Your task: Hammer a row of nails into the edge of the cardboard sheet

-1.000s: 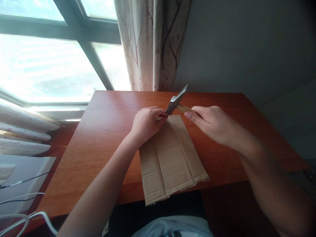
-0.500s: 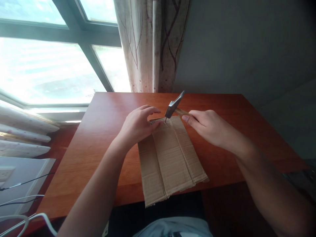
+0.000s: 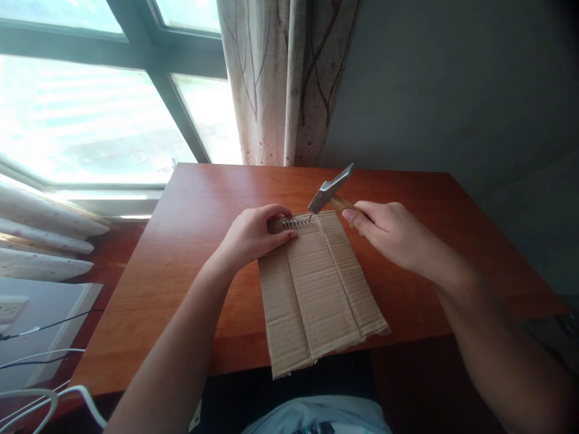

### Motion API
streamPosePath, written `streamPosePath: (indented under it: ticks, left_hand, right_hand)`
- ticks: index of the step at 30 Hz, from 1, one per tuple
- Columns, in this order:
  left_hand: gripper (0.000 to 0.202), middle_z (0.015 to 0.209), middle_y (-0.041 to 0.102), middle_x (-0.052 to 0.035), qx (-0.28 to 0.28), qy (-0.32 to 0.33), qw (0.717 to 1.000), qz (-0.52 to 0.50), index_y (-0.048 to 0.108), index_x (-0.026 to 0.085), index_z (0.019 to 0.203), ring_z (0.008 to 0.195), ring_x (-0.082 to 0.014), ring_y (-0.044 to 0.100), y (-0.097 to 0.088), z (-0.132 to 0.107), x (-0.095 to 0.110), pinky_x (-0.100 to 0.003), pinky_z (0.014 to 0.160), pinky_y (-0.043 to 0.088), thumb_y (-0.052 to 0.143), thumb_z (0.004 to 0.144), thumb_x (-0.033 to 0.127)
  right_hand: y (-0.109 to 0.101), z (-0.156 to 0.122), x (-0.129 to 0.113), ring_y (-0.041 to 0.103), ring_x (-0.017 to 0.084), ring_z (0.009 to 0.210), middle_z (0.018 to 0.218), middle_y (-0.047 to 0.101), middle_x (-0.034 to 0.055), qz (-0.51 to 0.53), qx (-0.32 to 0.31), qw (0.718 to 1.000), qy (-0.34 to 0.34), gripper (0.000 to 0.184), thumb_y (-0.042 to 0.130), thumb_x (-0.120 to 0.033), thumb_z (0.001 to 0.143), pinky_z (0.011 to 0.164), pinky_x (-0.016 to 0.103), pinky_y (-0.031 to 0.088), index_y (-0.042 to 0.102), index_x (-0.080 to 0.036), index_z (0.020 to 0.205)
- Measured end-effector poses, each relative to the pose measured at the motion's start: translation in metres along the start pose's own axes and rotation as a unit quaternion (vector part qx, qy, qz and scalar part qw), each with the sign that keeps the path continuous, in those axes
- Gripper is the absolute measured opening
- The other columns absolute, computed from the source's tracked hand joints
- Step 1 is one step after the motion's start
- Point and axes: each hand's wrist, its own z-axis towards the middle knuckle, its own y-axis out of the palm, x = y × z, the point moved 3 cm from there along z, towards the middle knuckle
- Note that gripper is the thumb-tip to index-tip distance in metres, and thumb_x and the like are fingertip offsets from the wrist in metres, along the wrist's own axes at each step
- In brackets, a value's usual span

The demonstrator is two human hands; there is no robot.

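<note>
A flat sheet of creased cardboard [image 3: 316, 289] lies on the wooden table [image 3: 194, 253] and hangs over its near edge. My right hand [image 3: 389, 235] grips the wooden handle of a small hammer [image 3: 331, 191], whose metal head hovers just above the cardboard's far edge. My left hand [image 3: 253, 235] rests on the far left corner of the cardboard, fingers curled round a strip with a row of small nails [image 3: 294, 222] along that edge. The hammer head is right beside the strip's right end.
A patterned curtain [image 3: 284, 78] hangs behind the table, next to a large window [image 3: 90, 114]. Cables [image 3: 40, 361] and a white surface with a socket are at the lower left. A grey wall fills the right side.
The hammer came down to the cardboard's far edge half a second ago and has lifted a little since. My left hand shifted slightly, and the row of nails now shows.
</note>
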Motion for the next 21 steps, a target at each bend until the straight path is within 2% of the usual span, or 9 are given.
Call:
streamPosePath:
  ticks: [11, 21]
  left_hand:
    - [0.033, 0.09, 0.072, -0.0025, -0.014, -0.017, 1.0, -0.007, 0.071, 0.022, 0.104, 0.077, -0.0179, 0.062, 0.001, 0.0, 0.0, -0.028, 0.067, 0.047, 0.07, 0.079, 0.043]
    - [0.034, 0.09, 0.071, -0.0029, -0.02, -0.022, 0.999, -0.021, 0.07, 0.021, 0.105, 0.077, -0.0178, 0.061, 0.001, 0.0, -0.001, -0.028, 0.069, 0.046, 0.07, 0.079, 0.044]
  right_hand:
    - [0.008, -0.002, 0.008, 0.045, 0.013, 0.054, 0.059, 0.051, -0.0019, 0.0, -0.015, 1.0, 0.007, 0.046, 0.04, -0.052, 0.1, 0.055, 0.03, 0.027, 0.044, -0.022, 0.065]
    - [0.014, -0.003, 0.01, 0.046, 0.013, 0.056, 0.06, 0.051, -0.0026, 0.006, -0.035, 0.999, 0.019, 0.045, 0.041, -0.05, 0.1, 0.056, 0.03, 0.028, 0.046, -0.021, 0.066]
